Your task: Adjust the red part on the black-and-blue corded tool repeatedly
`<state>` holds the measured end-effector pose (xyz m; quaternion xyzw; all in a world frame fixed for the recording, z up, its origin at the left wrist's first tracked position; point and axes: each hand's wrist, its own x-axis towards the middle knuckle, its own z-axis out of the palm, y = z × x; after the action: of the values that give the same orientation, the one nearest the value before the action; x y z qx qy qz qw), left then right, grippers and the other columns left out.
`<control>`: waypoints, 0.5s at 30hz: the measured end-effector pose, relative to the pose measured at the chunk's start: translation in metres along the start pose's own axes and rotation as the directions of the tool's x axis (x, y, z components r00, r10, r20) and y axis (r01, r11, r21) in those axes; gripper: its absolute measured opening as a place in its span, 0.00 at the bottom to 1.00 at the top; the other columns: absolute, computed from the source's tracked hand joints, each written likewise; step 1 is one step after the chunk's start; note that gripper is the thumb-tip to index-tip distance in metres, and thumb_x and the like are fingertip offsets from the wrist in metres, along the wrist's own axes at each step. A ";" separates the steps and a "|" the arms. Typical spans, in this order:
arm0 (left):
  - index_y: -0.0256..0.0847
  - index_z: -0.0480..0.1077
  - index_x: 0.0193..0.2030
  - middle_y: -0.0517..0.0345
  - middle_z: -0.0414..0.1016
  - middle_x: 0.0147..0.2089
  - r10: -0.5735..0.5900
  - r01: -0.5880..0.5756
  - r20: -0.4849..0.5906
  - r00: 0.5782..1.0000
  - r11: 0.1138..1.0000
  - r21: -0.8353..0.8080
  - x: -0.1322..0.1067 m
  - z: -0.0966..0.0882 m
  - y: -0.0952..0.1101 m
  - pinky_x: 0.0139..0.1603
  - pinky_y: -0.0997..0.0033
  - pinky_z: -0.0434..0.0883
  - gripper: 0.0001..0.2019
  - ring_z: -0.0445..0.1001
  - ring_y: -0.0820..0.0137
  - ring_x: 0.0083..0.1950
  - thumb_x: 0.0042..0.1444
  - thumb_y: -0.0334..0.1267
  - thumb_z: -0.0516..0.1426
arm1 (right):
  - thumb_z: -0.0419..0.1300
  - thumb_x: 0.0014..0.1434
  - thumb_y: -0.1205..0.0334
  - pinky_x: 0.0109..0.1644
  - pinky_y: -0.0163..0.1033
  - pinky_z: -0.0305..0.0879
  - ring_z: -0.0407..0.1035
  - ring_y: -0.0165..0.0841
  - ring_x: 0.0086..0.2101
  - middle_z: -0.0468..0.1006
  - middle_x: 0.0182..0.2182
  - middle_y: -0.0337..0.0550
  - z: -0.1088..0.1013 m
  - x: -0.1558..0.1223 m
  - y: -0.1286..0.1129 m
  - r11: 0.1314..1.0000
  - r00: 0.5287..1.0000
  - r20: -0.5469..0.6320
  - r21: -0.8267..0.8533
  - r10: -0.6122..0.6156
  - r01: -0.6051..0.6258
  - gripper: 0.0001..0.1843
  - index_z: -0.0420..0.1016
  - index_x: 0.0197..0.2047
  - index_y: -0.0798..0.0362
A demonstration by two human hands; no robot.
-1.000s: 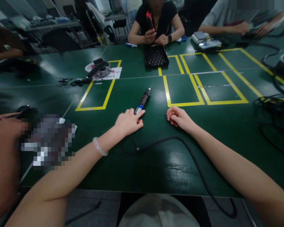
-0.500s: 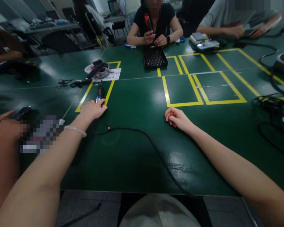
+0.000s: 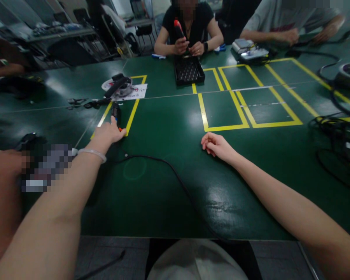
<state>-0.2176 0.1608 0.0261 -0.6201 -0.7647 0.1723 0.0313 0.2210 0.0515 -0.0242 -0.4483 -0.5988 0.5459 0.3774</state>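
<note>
My left hand (image 3: 106, 136) is at the left, closed round a black tube-shaped corded tool (image 3: 116, 111) with a bit of blue and orange on it. The index finger lies along the tool, and most of its body is hidden under the palm. A black cable (image 3: 175, 175) runs from near this hand over the table toward the front edge. My right hand (image 3: 214, 144) rests on the green table (image 3: 163, 128), its fingers loosely curled with nothing seen in them. It lies just in front of a yellow taped rectangle (image 3: 226, 127).
Beyond my left hand sit a round clear-and-white item with a black handle (image 3: 118, 86) and a paper sheet (image 3: 138, 91). A co-worker opposite holds a red-and-black tool (image 3: 178, 29) over a black tray (image 3: 189, 81). Tangled cables (image 3: 335, 136) lie right; another person's arm (image 3: 6, 175) reaches in left.
My left hand and the tool have shifted slightly left; the tool has turned, showing orange, and the index finger is stretched along it. My right hand stays where it was.
</note>
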 end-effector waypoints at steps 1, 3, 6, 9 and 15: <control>0.26 0.34 0.75 0.31 0.62 0.63 -0.002 0.002 0.011 1.000 1.000 -0.005 0.001 0.000 -0.002 0.51 0.54 0.64 0.46 0.67 0.51 0.55 0.64 0.60 0.47 | 0.51 0.47 0.73 0.14 0.27 0.54 0.62 0.24 0.19 0.71 0.26 0.37 0.000 0.000 0.001 1.000 1.000 0.000 -0.004 -0.002 0.002 0.12 0.67 0.36 0.54; 0.27 0.32 0.75 0.32 0.61 0.64 -0.003 0.003 0.032 0.999 1.000 -0.016 0.002 0.000 -0.005 0.50 0.56 0.65 0.49 0.67 0.53 0.54 0.62 0.63 0.48 | 0.51 0.47 0.73 0.14 0.26 0.54 0.63 0.24 0.20 0.71 0.26 0.37 -0.001 0.001 0.001 1.000 1.000 0.000 -0.011 -0.004 0.004 0.12 0.68 0.36 0.54; 0.29 0.32 0.75 0.35 0.61 0.65 0.007 -0.006 0.041 0.999 1.000 -0.024 0.000 -0.002 -0.008 0.49 0.59 0.65 0.47 0.66 0.55 0.53 0.63 0.62 0.48 | 0.51 0.47 0.74 0.14 0.27 0.54 0.63 0.24 0.19 0.71 0.25 0.37 0.000 0.001 0.002 1.000 1.000 0.000 -0.016 0.002 -0.002 0.12 0.68 0.35 0.54; 0.28 0.35 0.75 0.36 0.63 0.63 0.014 -0.014 0.017 1.000 1.000 -0.017 -0.007 -0.004 -0.005 0.49 0.60 0.64 0.40 0.66 0.57 0.52 0.67 0.55 0.43 | 0.50 0.47 0.74 0.14 0.27 0.54 0.63 0.24 0.19 0.71 0.25 0.37 0.001 0.000 0.001 1.000 1.000 -0.001 -0.022 0.011 -0.011 0.12 0.68 0.35 0.54; 0.28 0.39 0.74 0.35 0.69 0.57 0.057 -0.057 -0.068 0.996 0.998 -0.003 -0.035 -0.002 0.014 0.47 0.59 0.65 0.36 0.70 0.54 0.50 0.68 0.51 0.39 | 0.50 0.46 0.74 0.15 0.26 0.54 0.63 0.24 0.20 0.72 0.25 0.37 0.002 -0.001 -0.002 0.999 1.000 -0.005 -0.035 0.024 -0.024 0.13 0.68 0.35 0.54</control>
<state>-0.1956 0.1297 0.0292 -0.6474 -0.7455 0.1500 0.0508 0.2187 0.0500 -0.0222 -0.4634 -0.6021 0.5388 0.3639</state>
